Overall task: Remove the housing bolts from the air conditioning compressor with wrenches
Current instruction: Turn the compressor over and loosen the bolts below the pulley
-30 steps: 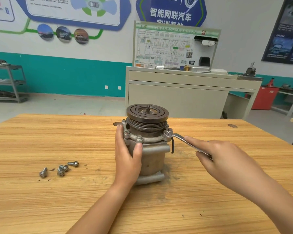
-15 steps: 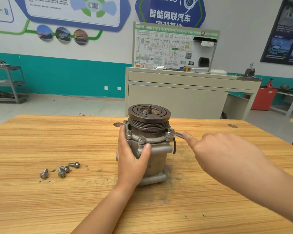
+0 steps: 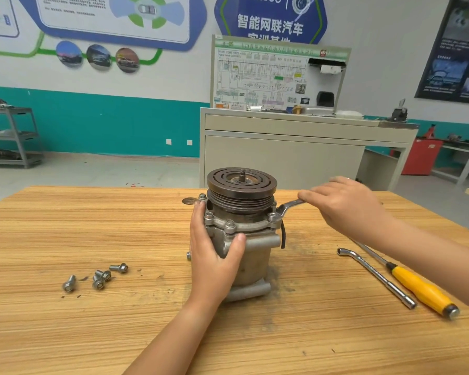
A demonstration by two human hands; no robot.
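Now, grey metal compressor [image 3: 257, 253] upright on striped wooden surface [image 3: 92, 334], left hand [image 3: 214, 255] clasping its body, right hand [image 3: 347, 207] gripping silver wrench [image 3: 289, 205] seated on its right-side flange bolt [image 3: 272, 218]

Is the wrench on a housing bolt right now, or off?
On. The wrench head sits over the right-side bolt of the compressor; the right hand holds its handle.
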